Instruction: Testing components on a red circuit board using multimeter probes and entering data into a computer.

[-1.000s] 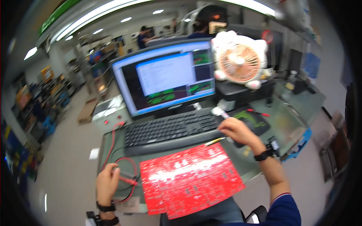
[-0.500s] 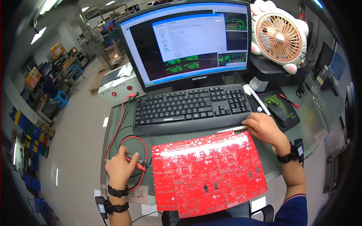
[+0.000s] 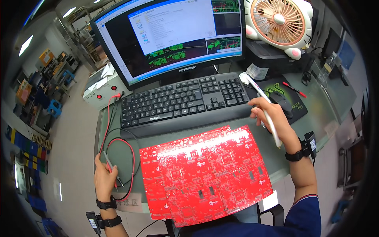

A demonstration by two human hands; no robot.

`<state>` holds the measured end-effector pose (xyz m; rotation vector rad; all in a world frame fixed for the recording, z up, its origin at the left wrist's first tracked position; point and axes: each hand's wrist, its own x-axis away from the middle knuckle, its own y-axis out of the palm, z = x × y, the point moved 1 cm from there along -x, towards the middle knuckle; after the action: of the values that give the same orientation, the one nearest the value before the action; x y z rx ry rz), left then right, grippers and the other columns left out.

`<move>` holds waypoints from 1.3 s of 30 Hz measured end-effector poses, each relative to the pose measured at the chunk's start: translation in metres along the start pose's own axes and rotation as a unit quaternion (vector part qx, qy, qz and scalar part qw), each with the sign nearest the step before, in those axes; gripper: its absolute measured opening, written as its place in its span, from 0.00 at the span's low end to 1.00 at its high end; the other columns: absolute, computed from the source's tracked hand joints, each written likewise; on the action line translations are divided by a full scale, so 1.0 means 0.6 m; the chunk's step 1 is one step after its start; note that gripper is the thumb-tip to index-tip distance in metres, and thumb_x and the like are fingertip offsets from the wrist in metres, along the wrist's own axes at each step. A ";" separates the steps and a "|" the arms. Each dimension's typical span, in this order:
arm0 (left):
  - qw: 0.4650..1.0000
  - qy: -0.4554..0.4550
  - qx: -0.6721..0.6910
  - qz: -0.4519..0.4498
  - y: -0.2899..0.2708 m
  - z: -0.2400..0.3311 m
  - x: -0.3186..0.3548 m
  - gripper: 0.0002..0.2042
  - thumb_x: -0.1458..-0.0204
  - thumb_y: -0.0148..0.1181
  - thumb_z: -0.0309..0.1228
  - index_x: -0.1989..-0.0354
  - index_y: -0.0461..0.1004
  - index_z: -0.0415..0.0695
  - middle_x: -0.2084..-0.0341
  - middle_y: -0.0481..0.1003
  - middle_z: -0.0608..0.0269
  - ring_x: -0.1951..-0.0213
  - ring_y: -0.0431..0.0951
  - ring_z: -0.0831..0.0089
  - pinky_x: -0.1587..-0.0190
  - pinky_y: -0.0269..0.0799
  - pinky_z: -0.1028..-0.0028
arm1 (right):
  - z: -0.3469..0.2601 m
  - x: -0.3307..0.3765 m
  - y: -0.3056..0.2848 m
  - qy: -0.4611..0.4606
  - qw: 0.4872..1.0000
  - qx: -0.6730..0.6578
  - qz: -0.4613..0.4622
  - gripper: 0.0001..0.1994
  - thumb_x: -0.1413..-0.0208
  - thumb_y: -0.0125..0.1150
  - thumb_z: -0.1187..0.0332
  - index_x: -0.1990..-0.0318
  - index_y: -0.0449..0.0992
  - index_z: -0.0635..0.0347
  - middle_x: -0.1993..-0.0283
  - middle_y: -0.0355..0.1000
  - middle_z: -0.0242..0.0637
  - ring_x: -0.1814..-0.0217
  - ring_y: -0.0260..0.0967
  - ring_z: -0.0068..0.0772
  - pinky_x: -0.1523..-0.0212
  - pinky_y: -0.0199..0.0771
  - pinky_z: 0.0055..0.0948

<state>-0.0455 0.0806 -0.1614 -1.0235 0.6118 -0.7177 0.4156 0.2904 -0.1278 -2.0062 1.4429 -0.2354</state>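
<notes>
A red circuit board [image 3: 205, 173] is laid flat at the near edge of the desk [image 3: 316, 106], just in front of the keyboard [image 3: 181, 100], so that its whole face is kept under the head camera and within reach of both hands. A white pen-like tool [image 3: 266, 112] is gripped in the right hand [image 3: 272, 118], the fingers closed round its middle and one end pointed up toward the keyboard's corner; the hand is held just off the board's upper right corner, near it but not seen to touch it. The left hand [image 3: 104, 175] is rested on the desk to the left of the board, curled shut on a thin probe [image 3: 108, 162], probably for steadiness; red and black leads [image 3: 120, 158] are looped beside it and run back to a white box [image 3: 98, 94] by the monitor [image 3: 169, 35]. The board lies between the two hands, held by neither. A fan [image 3: 278, 19] is stood behind the mouse [image 3: 282, 103]
</notes>
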 end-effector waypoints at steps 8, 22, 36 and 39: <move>0.921 -0.054 0.383 -0.041 -0.029 -0.018 0.006 0.09 0.45 0.53 0.28 0.59 0.64 0.41 0.76 0.65 0.68 0.79 0.67 0.79 0.77 0.65 0.81 | 0.023 0.000 0.032 -0.085 0.994 0.013 -0.061 0.10 0.48 0.63 0.69 0.63 0.71 0.66 0.73 0.72 0.41 0.72 0.72 0.32 0.67 0.71 0.27; 0.236 0.022 0.903 -0.359 -0.004 0.219 -0.056 0.15 0.35 0.37 0.41 0.62 0.67 0.45 0.78 0.72 0.73 0.73 0.74 0.81 0.58 0.71 0.69 | 0.050 -0.006 0.032 0.150 0.924 -0.350 -0.012 0.07 0.45 0.61 0.70 0.65 0.68 0.57 0.73 0.67 0.23 0.75 0.62 0.10 0.75 0.63 0.12; 0.614 0.032 0.762 -0.204 0.050 0.185 -0.075 0.20 0.36 0.35 0.45 0.66 0.70 0.43 0.87 0.63 0.68 0.91 0.51 0.81 0.87 0.45 0.79 | 0.066 -0.021 0.040 0.101 0.977 -0.182 0.038 0.05 0.45 0.58 0.78 0.65 0.67 0.64 0.71 0.67 0.28 0.73 0.61 0.09 0.73 0.60 0.10; 0.650 -0.008 0.744 -0.156 0.052 0.192 -0.070 0.20 0.36 0.32 0.47 0.58 0.66 0.44 0.86 0.69 0.64 0.92 0.57 0.81 0.89 0.51 0.81 | 0.064 -0.021 0.040 0.101 0.974 -0.197 0.041 0.05 0.45 0.58 0.78 0.64 0.67 0.63 0.71 0.68 0.29 0.73 0.62 0.10 0.72 0.61 0.10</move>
<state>0.0216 0.1856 -0.1392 0.4673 -0.3057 -1.1593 0.4111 0.3123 -0.1687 -2.2805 1.8136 -0.1267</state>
